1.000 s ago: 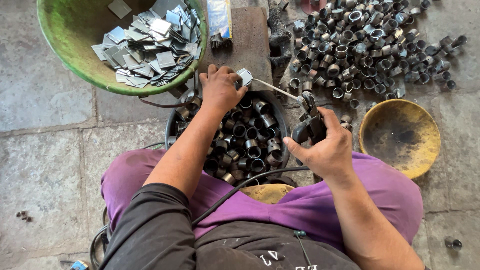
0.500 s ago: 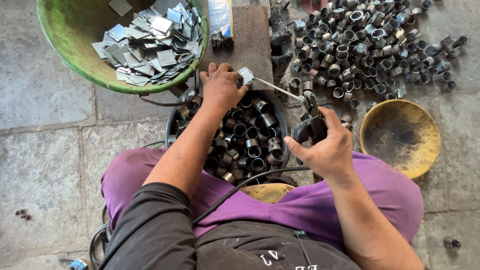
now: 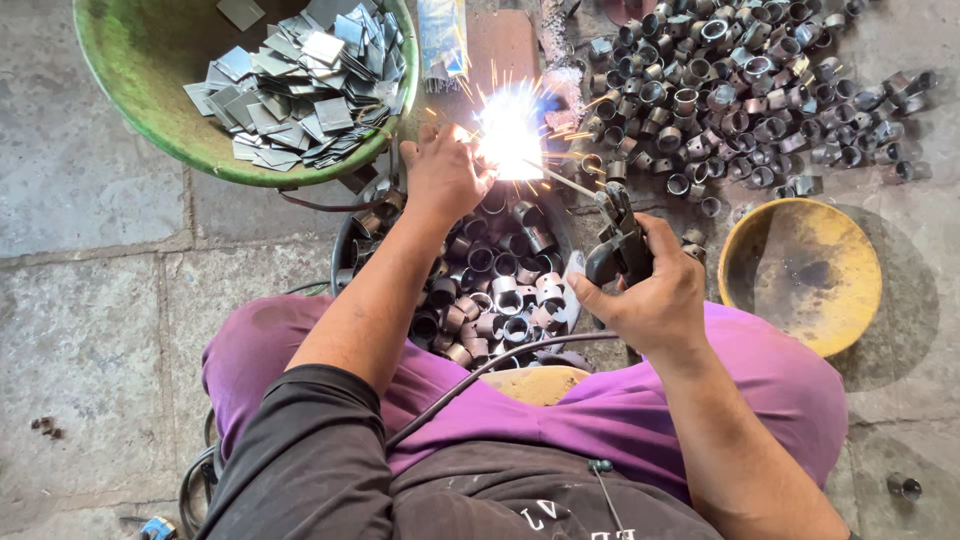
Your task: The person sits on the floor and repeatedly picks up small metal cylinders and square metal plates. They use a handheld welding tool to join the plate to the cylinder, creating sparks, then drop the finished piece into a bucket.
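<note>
A: Where is the bright arc, taking the dark pan of rings (image 3: 480, 290) as the mark?

B: Just beyond the pan's far rim. The welding flash (image 3: 512, 135) sits there with sparks spraying out, and the left hand (image 3: 440, 175) is right against it on the side nearer the green basin.

A: What does the left grip have hold of?

B: The fingers are curled down beside the flash. The glare hides whatever small piece is under them, so I cannot tell what they hold.

A: And the right?

B: The right hand (image 3: 650, 290) is at the pan's rim on the yellow bowl's side, its grip closed tight round the dark electrode holder (image 3: 618, 240). A thin rod (image 3: 560, 180) runs from the holder across the pan's far corner, its tip in the flash.

A: So the arc is away from the right grip?

B: Yes, a rod's length off, but touching the left.

A: What else lies round the pan?

B: The green basin (image 3: 130, 120) of flat metal squares (image 3: 300, 85) beyond it, a heap of short tube pieces (image 3: 740, 90) on the stone floor, and the yellow bowl (image 3: 800, 275) beside it. A black cable (image 3: 480, 375) crosses the purple lap on the near side.
</note>
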